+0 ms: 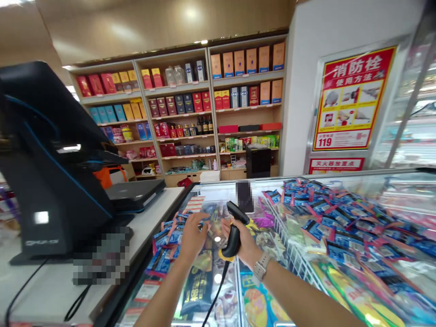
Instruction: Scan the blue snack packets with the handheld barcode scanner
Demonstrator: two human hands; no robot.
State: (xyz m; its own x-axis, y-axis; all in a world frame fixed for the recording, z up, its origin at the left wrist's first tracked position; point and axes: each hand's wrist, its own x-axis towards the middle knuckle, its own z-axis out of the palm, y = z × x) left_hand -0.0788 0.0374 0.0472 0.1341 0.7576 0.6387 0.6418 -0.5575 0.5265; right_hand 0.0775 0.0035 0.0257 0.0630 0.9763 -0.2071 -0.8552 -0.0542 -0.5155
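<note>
My right hand [248, 241] is wrapped round the grip of a black barcode scanner [233, 239]. The scanner's head tilts up over the glass top, and its black cable runs down toward me; a pale watch strap circles that wrist. To the left, my left hand [195, 234] hovers at a heap of small blue-and-pink packets [166, 247]. Its fingers are bent, with a gap between thumb and forefinger, and no held thing shows there. Some fingertips are hidden, so I cannot tell whether they touch a packet.
A large pile of similar packets [340, 218] spreads over the glass-topped freezer at right. A dark phone [244, 195] lies near the far edge. At left, a black checkout terminal [51, 181] and a blurred-out device [102, 259] stand on the white counter. Shelves of boxes line the back wall.
</note>
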